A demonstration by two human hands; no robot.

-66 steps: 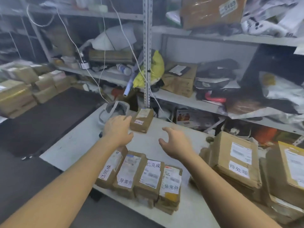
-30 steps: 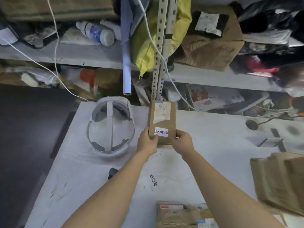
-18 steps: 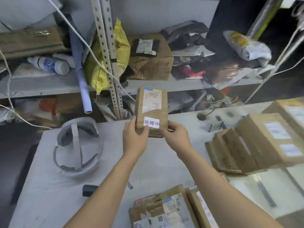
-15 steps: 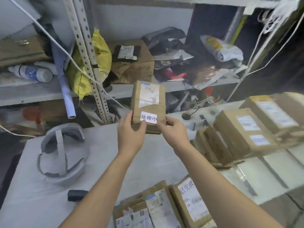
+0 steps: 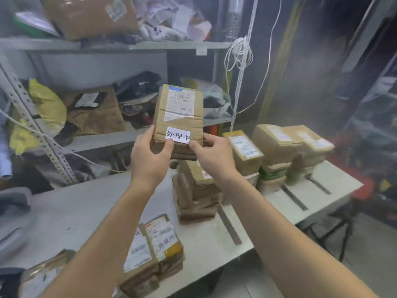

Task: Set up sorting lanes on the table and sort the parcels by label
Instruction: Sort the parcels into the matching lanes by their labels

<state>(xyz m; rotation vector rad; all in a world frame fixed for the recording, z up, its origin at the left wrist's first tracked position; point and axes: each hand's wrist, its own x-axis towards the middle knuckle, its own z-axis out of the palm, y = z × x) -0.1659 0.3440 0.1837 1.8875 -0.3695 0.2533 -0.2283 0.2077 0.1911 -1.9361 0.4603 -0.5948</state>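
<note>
The view has swung to the right since the earlier frames: the shelving (image 5: 107, 46) now fills the left and top, and the right end of the white table (image 5: 81, 203) with its dark strips is in sight, while the headset that lay on the left has slid almost out of frame. The stack of brown parcels (image 5: 197, 190) that sat at the right edge half a second ago now stands in the middle of the table, under the raised arms, with more stacked boxes (image 5: 279, 143) behind it to the right. At the near edge lie the flat labelled parcels (image 5: 156, 246), side by side. The held parcel (image 5: 179, 117) is still up in the air above the table, upright, its face toward the camera, higher in the frame than before. The left hand (image 5: 148, 160) grips its lower left corner, the right hand (image 5: 212, 155) its lower right, thumbs on the front beside the white sticker (image 5: 178, 135).
</note>
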